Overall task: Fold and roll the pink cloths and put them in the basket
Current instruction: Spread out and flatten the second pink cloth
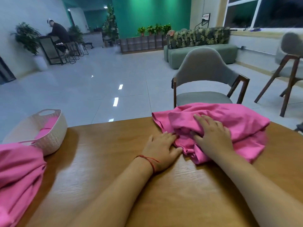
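crumpled pink cloth [229, 122] lies at the table's [106, 153] far right edge; right hand [213, 135] presses flat on it, left hand [161, 145] rests open-fingered at its hem, neither gripping. best spread it smooth before folding; basket [54, 133] sits far left

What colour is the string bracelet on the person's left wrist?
Red; the string bracelet shows best in the head view.

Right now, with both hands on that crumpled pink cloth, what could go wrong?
The pink cloth reaches past the table's far edge, so a push from the left hand or right hand might slide it off. It is bunched, so folding now may trap creases. The basket sits near the table's corner; a nudge could topple it.
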### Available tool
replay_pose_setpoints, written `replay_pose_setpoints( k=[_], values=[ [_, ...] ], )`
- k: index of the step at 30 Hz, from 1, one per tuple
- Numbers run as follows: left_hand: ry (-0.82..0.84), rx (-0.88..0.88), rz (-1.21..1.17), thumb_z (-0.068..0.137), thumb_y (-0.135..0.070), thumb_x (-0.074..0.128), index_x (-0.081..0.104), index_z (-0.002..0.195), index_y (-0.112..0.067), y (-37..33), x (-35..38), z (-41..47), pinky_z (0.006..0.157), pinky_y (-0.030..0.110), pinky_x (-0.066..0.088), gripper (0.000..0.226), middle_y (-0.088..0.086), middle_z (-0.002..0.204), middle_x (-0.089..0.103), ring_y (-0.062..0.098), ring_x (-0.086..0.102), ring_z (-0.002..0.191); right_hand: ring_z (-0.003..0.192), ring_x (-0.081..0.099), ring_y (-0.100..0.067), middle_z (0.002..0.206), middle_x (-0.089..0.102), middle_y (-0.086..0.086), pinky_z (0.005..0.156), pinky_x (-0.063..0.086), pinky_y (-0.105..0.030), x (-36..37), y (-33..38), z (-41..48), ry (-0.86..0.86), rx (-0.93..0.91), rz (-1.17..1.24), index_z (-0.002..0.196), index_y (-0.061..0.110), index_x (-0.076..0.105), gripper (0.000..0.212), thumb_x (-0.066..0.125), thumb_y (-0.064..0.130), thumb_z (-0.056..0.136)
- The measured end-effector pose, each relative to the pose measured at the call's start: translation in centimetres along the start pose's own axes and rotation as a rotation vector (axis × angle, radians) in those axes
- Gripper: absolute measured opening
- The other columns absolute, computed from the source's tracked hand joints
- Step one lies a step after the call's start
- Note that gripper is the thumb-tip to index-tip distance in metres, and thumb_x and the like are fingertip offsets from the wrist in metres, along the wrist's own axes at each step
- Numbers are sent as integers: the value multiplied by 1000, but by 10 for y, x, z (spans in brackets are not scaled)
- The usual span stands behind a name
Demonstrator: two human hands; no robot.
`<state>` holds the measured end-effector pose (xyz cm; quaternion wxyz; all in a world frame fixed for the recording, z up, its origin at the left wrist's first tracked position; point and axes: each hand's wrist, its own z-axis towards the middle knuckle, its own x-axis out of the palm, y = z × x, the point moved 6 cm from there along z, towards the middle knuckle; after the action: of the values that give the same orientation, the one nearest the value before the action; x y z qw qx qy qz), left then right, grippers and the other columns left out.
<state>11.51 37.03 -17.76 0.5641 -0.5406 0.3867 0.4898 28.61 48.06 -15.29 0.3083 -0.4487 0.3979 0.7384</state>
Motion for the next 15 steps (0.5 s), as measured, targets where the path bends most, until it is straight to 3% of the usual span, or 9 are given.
replay_pose_setpoints(
  k=[5,7,10,13,15],
  values=[
    [22,-92,16,103,-66,29,29,161,-41,39,-3,23,125,62,13,63,-17,169,26,6,21,156,129,62,-28,147,64,6,100,55,-50,-1,12,38,-76,-31,206,148,43,58,53,57,27,98],
    [-1,-137,5,103,-64,29,34,158,-45,63,-7,26,125,63,15,58,-18,167,29,5,25,154,110,69,-31,127,75,4,85,60,-48,-11,19,53,-139,-17,264,138,44,66,47,55,23,97],
    [-38,-205,-7,104,-61,32,41,151,-48,98,-14,18,122,63,19,50,-22,163,36,3,30,151,102,70,-33,111,80,0,84,59,-47,-23,23,71,-191,-6,351,124,39,74,43,55,22,90],
    [-93,-266,-4,105,-58,34,49,142,-46,129,-21,7,119,64,22,41,-23,153,49,3,37,147,96,72,-28,100,81,-4,85,59,-44,-16,13,85,-151,119,642,109,30,82,37,54,21,86],
    [-117,-319,-15,106,-55,36,52,138,-44,145,-27,3,119,64,22,38,-23,149,52,4,40,145,86,71,-27,97,80,-16,80,56,-44,-7,7,88,-87,237,940,102,25,84,34,55,10,91]
  ],
)
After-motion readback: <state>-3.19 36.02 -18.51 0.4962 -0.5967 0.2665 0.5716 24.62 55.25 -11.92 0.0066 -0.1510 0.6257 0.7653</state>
